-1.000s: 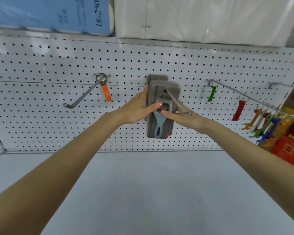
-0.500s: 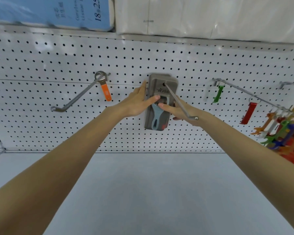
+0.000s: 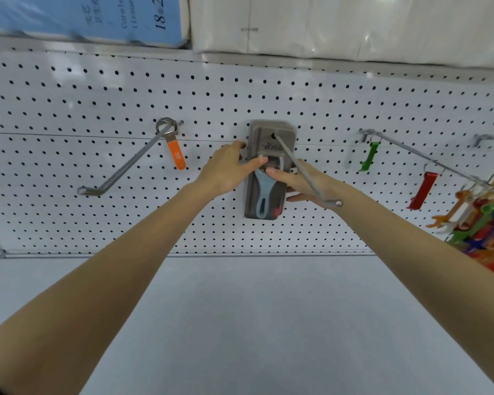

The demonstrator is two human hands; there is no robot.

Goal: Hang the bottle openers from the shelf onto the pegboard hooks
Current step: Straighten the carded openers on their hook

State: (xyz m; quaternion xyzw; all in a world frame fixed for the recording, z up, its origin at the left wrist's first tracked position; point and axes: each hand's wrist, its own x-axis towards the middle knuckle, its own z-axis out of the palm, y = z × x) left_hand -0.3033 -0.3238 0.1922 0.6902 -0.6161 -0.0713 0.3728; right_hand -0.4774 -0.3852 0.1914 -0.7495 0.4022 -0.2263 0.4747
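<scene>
Left hand: thumb pressed on carded opener, fingers behind it.
Right hand: gripping the card's other edge.
Hook: runs through the card's hole.

The single head-worn camera is looking forward, slightly downward, at the pegboard from close by, with the shelf lying just below the pegboard.

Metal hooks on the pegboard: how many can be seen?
4: left hook with an orange opener; middle hook through the grey pack; long right hook; another at the far right edge, partly cut off.
</scene>
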